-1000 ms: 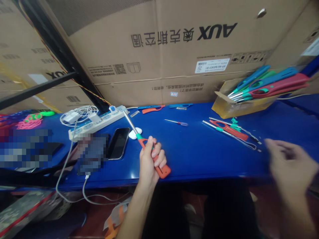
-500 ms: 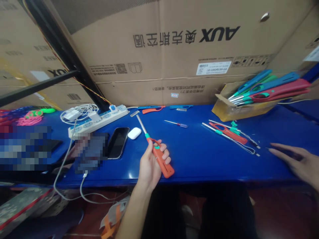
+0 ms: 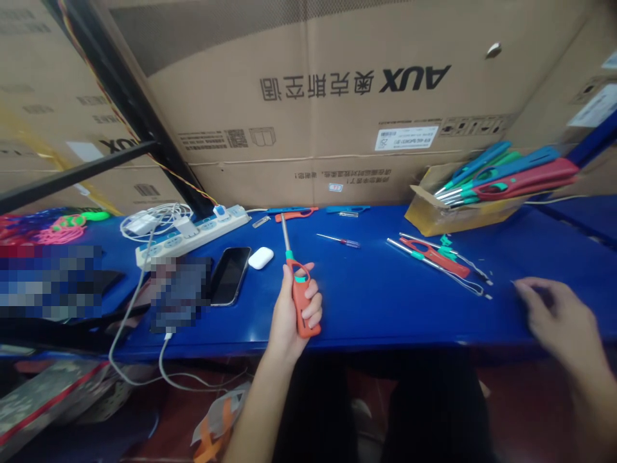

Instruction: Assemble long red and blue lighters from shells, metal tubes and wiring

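My left hand [image 3: 295, 308] is wrapped round the orange handle of a long-nosed gas lighter [image 3: 303, 297], whose metal tube points away from me. At the right, my right hand [image 3: 559, 315] hovers over the table with fingers curled and thumb and forefinger close together; whatever may be between them is too small and blurred to name. Left of it lie an orange lighter shell [image 3: 450, 262] and loose metal tubes [image 3: 434, 263] with wires and green bits. A small screwdriver [image 3: 344, 242] rests near the middle of the table.
A yellow-taped carton [image 3: 429, 222] of blue, green and red lighters stands at the back right. Orange [image 3: 301, 214] and blue shells [image 3: 344, 209] lie along the back. Leftward are a white earbud case [image 3: 261, 258], a phone [image 3: 231, 276] and a power strip [image 3: 193, 236].
My left hand has turned the lighter more upright, its tube swinging right. The fingers of my right hand have gone from stretched to curled. The view has shifted slightly.
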The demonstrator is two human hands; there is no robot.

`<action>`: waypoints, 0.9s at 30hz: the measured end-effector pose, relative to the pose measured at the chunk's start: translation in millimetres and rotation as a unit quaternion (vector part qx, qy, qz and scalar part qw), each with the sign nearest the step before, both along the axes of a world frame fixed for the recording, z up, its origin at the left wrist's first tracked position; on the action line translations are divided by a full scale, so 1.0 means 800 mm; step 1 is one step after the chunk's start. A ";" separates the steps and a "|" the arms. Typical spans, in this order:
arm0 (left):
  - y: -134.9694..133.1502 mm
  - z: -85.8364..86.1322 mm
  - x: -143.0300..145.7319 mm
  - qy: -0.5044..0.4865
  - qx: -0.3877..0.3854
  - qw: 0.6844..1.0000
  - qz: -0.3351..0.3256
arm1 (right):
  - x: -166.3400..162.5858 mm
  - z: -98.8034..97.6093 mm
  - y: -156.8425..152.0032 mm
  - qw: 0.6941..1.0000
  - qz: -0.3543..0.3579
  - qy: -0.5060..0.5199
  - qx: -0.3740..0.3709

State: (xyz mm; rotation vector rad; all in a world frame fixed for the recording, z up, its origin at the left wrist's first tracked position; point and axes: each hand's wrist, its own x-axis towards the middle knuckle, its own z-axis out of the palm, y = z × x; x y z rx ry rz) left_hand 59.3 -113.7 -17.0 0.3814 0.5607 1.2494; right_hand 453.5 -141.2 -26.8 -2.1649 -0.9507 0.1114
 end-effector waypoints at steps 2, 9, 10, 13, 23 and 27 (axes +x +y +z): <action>-0.001 -0.001 0.002 -0.002 0.005 1.000 0.003 | -0.048 -0.006 -0.016 0.993 0.031 0.031 0.113; -0.002 -0.001 0.011 0.037 0.029 0.996 0.078 | -0.256 -0.012 -0.030 0.900 0.381 0.130 0.167; -0.001 -0.001 0.012 0.034 0.030 0.995 0.090 | -0.275 -0.008 -0.025 0.884 0.422 0.135 0.151; 0.002 -0.003 0.012 0.025 0.033 0.993 0.107 | -0.312 0.002 -0.009 0.831 0.519 0.159 0.125; 0.002 -0.005 0.012 0.035 0.024 0.987 0.153 | -0.325 0.002 0.004 0.778 0.599 0.183 0.054; 0.002 -0.006 0.011 0.039 0.026 0.987 0.151 | -0.325 0.001 0.003 0.781 0.602 0.164 0.040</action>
